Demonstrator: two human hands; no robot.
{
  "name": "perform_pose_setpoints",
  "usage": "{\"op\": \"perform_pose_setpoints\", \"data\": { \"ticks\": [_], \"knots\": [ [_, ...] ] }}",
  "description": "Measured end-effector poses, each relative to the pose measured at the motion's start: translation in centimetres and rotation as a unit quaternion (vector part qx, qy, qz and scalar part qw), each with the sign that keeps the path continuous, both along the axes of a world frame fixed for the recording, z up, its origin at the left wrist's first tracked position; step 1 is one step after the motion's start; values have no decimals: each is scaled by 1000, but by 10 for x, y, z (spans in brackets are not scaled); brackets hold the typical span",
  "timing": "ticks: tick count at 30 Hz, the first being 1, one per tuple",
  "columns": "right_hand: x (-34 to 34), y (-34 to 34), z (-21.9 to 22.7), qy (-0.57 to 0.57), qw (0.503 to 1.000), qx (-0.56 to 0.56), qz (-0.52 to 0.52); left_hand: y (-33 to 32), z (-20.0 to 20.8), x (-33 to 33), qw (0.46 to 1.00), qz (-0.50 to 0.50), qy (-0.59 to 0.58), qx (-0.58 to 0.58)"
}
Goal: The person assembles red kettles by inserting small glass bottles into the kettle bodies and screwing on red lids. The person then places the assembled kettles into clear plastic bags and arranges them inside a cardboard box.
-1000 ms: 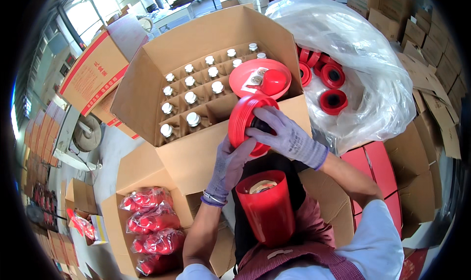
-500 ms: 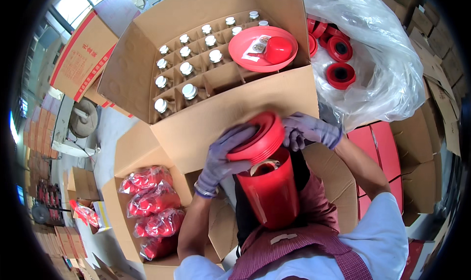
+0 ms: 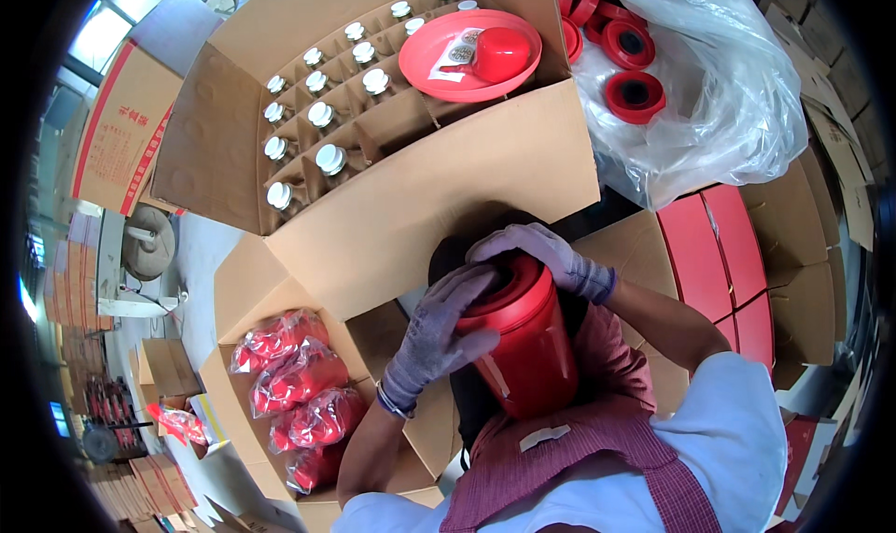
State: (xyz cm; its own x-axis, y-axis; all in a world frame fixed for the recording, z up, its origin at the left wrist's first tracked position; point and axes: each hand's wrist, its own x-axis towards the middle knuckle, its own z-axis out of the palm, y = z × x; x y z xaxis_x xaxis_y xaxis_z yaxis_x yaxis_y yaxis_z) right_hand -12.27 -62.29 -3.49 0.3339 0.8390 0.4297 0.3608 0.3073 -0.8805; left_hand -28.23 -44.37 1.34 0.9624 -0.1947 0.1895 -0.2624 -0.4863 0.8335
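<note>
A red canister (image 3: 534, 370) stands in my lap, tilted a little. Its round red lid (image 3: 513, 300) sits on the mouth and covers what is inside. My left hand (image 3: 439, 332), in a grey-purple glove, is curved around the lid's left side with the thumb toward me. From the far right, my gloved right hand (image 3: 541, 255) grips the lid's edge, its fingers bent over the top. Parts of the lid are hidden beneath both hands.
Ahead stands a divided carton (image 3: 439, 192) of white-capped bottles. On it rests a red dish (image 3: 420, 52) with a red scoop (image 3: 502, 55). Red lids (image 3: 635, 97) lie in a plastic bag (image 3: 737, 132) at right. Wrapped red items (image 3: 299, 376) fill a carton at left.
The lid has come down from above the canister onto its mouth. My right hand has moved left and onto the lid; my left hand stays on its side. The view has shifted slightly.
</note>
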Motion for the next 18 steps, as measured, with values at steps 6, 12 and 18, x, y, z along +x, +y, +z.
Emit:
{"op": "perform_pose_setpoints", "data": {
  "ticks": [6,12,18],
  "knots": [
    [-44,-72,91,-377,922,-43,-76,-38,-65,-3,934,169,80,-305],
    [-72,-169,109,-89,905,-375,-180,-76,-68,-57,750,194,433,-462],
    [-68,-161,35,120,976,-89,-161,-78,-51,-65,870,155,316,-346]
  ]
}}
